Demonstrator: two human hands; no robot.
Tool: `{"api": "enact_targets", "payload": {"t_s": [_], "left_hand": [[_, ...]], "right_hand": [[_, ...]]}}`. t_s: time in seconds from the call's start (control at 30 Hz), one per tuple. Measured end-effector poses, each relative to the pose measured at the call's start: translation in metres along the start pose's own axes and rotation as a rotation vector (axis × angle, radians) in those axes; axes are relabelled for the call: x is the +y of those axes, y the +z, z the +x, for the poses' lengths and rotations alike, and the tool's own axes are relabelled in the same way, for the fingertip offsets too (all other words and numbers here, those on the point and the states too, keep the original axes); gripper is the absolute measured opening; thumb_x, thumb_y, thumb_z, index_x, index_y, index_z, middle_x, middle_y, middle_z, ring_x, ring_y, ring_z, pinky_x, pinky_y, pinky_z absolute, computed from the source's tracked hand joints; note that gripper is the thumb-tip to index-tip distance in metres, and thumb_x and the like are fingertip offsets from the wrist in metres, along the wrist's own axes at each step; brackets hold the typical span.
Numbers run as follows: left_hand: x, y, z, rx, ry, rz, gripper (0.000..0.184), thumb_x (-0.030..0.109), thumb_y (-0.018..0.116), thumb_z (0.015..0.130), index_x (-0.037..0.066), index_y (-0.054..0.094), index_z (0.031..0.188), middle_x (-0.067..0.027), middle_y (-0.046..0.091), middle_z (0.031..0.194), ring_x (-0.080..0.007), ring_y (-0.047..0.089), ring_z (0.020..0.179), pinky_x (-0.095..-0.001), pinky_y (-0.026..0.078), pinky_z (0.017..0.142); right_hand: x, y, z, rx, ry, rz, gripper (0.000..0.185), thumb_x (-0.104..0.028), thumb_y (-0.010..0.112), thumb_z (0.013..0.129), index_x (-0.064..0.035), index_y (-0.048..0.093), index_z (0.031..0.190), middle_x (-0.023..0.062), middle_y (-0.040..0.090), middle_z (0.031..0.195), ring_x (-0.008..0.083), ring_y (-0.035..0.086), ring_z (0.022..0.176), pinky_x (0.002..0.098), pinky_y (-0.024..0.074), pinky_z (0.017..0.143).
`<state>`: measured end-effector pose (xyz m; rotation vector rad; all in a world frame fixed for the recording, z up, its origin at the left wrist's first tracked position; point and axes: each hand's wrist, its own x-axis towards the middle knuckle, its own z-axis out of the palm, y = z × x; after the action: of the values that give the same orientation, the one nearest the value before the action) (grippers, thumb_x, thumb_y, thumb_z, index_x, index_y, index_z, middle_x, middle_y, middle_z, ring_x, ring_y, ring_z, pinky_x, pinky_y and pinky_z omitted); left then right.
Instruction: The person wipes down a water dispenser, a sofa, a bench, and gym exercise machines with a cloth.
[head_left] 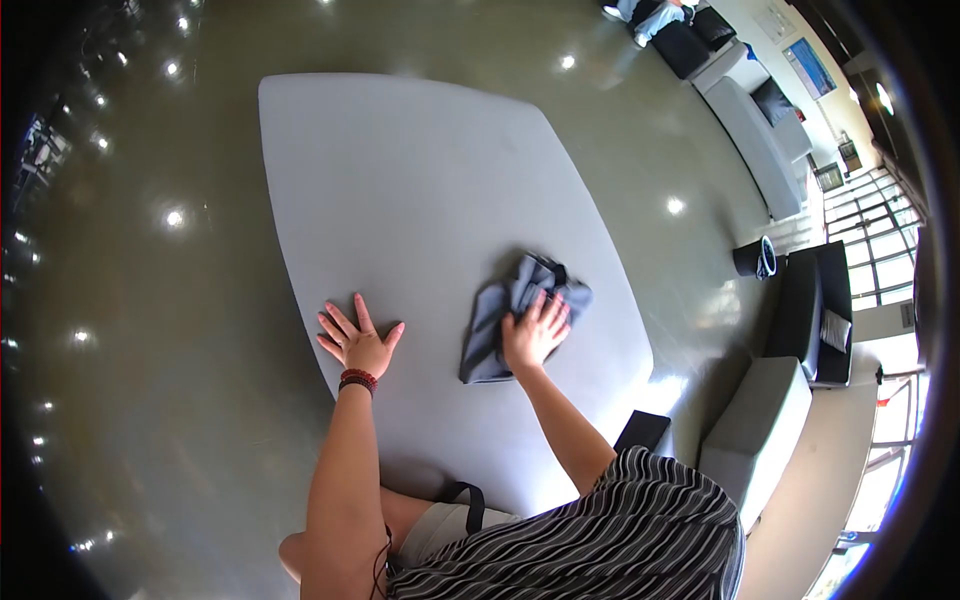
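Observation:
A large pale grey surface with rounded corners [400, 180], like a padded bench or ottoman, spreads out in front of me. My left hand [363, 345] rests palm down near its left edge, fingers spread, holding nothing. On the right side of the surface lies a crumpled dark blue-grey cloth [488, 335]. My right hand [535, 335] presses flat on top of the cloth with its fingers stretched out, hiding part of it. A dark red beaded bracelet [358, 379] circles my left wrist.
Shiny floor [180, 300] surrounds the grey surface. To the right stand a dark bin [752, 259], a black armchair [800, 300], a grey bench [757, 430] and a long grey sofa [745, 140]. A seated person's legs [655, 20] show at the top.

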<state>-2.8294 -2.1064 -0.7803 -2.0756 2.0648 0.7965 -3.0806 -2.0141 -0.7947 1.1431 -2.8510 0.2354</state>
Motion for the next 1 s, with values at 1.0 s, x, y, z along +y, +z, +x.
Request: {"api": "enact_targets", "payload": {"t_s": [1.0], "left_hand": [[-0.004,0.002,0.002,0.014,0.038,-0.088,0.101,0.075,0.047,0.080,0.021,0.002,0.152,-0.0265,-0.016,0.153,-0.0466,-0.018,0.140,-0.0653,-0.011,0.106]], "right_hand": [[0.199,0.017,-0.082,0.125,0.090,-0.149,0.067,-0.046,0.059,0.086,-0.0064,0.044,0.137,0.0175,0.033,0.148,0.0399,0.029,0.136,0.0569,0.0239,0.108]]}}
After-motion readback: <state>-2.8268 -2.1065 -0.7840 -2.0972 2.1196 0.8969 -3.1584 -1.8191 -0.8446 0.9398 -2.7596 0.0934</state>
